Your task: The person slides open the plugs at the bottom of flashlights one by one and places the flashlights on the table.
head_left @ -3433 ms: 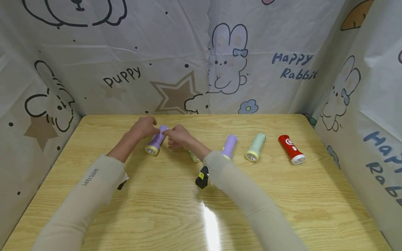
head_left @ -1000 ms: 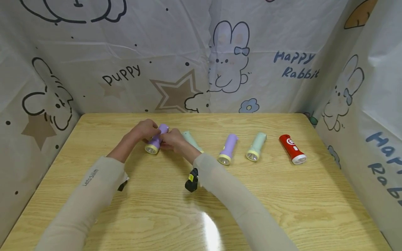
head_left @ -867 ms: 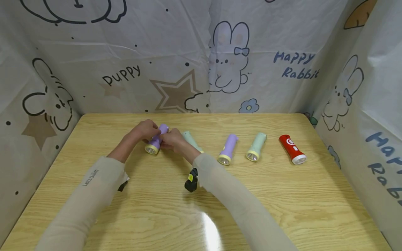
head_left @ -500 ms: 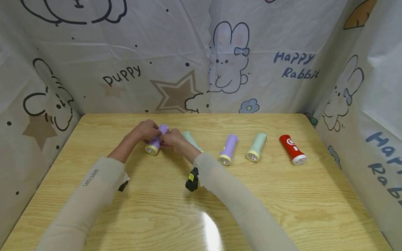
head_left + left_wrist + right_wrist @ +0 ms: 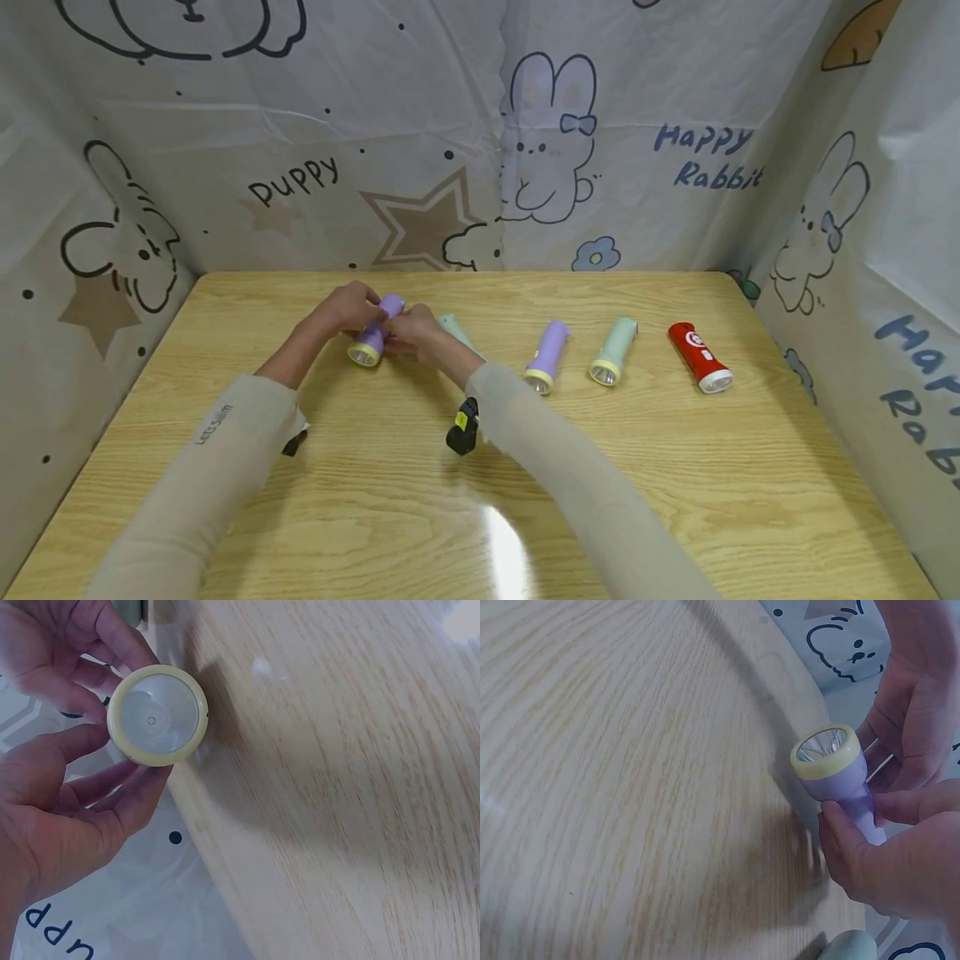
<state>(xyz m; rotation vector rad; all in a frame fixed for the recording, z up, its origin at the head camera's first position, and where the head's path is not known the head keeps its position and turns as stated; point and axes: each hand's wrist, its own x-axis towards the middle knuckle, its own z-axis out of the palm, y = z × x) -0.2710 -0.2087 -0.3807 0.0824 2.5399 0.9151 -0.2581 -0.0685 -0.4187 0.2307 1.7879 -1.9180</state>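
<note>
A purple flashlight (image 5: 372, 335) with a pale yellow rim is held between both hands at the left of the table. My left hand (image 5: 351, 307) grips its body from the left, and my right hand (image 5: 417, 327) pinches it from the right. In the left wrist view its round lens (image 5: 157, 716) faces the camera, unlit, with left-hand fingers behind the rim. The right wrist view shows the purple body (image 5: 847, 785) between the right thumb and fingers. A mint green flashlight (image 5: 456, 330) lies just right of my right hand, partly hidden by that forearm.
Farther right on the wooden table (image 5: 360, 500) lie a second purple flashlight (image 5: 550, 350), another mint green flashlight (image 5: 615, 350) and a red flashlight (image 5: 697, 354) with a white rim. Printed cloth (image 5: 420, 125) encloses the table's back and sides.
Since the earliest frame, my right hand has moved in against the purple flashlight and taken hold of it. Over the last half second, the flashlight and both hands have shifted only slightly.
</note>
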